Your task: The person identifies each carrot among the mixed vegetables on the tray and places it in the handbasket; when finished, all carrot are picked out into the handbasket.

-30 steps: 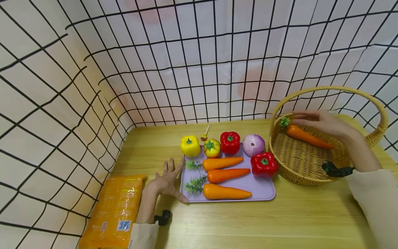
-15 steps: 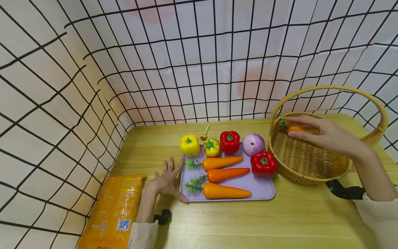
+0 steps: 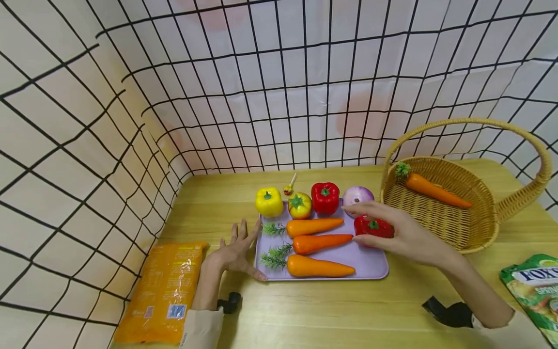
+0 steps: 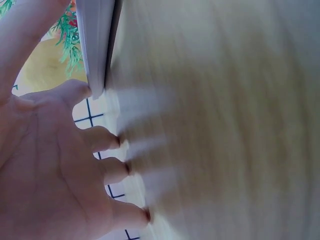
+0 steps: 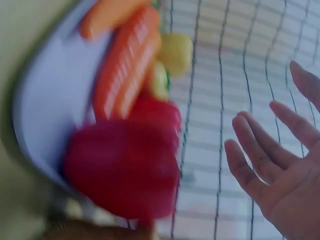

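Fingers (image 3: 366, 208) splayed, L hand (image 3: 233, 254) at tray (image 3: 368, 265), R hand (image 3: 407, 235) nr glossy, lobed red pepper (image 3: 369, 227).

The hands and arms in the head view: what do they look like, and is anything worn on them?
The left hand and right hand are ungloved. Pale cream sleeves stop short of both, and a black attachment juts out beside each sleeve's end.

Four carrots (image 3: 321, 266), three bell peppers (image 3: 373, 226), one onion (image 3: 358, 195), one tomato (image 3: 301, 209), one lollipop (image 3: 288, 189), two packets (image 3: 161, 291), one tray (image 3: 368, 269), one basket (image 3: 429, 229) and two hands (image 3: 234, 253) can be counted.
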`<state>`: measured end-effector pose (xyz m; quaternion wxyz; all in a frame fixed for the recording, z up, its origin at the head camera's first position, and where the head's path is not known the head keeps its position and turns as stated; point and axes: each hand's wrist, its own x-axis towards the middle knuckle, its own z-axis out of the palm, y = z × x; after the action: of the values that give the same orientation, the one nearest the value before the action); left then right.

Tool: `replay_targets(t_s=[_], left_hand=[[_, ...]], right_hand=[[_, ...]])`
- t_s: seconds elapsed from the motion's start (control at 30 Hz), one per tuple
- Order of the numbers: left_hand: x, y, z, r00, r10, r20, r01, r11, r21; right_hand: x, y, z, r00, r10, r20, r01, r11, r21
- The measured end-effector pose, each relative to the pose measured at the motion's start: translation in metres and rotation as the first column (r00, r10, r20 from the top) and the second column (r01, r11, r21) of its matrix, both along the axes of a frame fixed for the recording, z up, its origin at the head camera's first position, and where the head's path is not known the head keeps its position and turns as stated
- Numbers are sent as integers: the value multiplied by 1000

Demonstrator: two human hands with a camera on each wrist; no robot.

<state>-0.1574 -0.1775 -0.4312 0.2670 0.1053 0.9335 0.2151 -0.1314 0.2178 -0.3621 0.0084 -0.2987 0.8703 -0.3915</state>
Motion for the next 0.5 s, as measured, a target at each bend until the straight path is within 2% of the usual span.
replay_targets(t_s=[0.1,0.2,0.33,0.5], left_hand=[[0,0,0,1000,4,2,-4,1000,-9],[0,0,-1,1000,3,4,-3,1000,-16],[-1,0,-1,1000,0,9,0,1000,-21],[-1,0,-1,1000,-1,6,1,1000,-22]], right_hand=[[5,-19,-14,998,58,22,-58,998,-22],[9,-37,-28,995,82,52,-81,996,-25],[11,-55,-43,996,60,64,-58,998,-23],[12,-69,-54,996,34,84,-32,999,-25]])
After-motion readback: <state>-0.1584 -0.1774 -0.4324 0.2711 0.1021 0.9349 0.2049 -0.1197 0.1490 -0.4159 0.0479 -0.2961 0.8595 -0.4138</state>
